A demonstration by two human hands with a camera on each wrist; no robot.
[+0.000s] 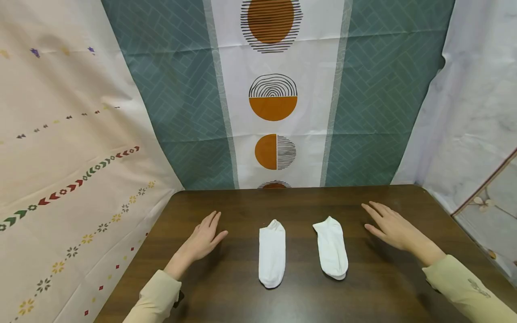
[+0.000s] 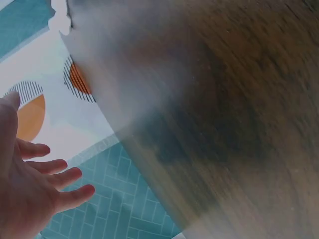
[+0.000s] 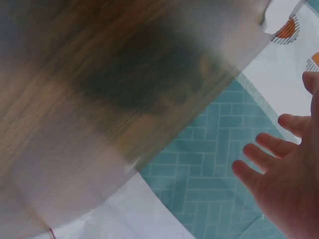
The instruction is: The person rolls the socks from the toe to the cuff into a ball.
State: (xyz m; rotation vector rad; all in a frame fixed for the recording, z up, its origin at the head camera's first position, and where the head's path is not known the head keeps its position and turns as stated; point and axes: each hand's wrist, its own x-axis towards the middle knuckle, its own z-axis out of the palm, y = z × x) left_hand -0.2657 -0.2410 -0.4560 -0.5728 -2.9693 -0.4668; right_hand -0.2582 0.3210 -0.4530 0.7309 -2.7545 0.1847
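Note:
Two white ankle socks lie flat and apart on a dark wooden table. The left sock (image 1: 272,254) points straight, its cuff toward the far edge; the right sock (image 1: 332,249) is slightly tilted. My left hand (image 1: 204,237) hovers over the table to the left of the left sock, fingers stretched out, holding nothing. On the other side, my right hand (image 1: 389,225) is held above the table, right of the right sock, its fingers spread and nothing in them. Each wrist view shows its own palm, the left hand (image 2: 32,191) and the right hand (image 3: 286,169), without any object.
The brown table (image 1: 299,305) ends at a far edge against a hanging cloth (image 1: 181,89) with teal and white panels and orange circles. A cream patterned cloth (image 1: 60,157) hangs at the left, and a whitish cloth (image 1: 476,112) at the right.

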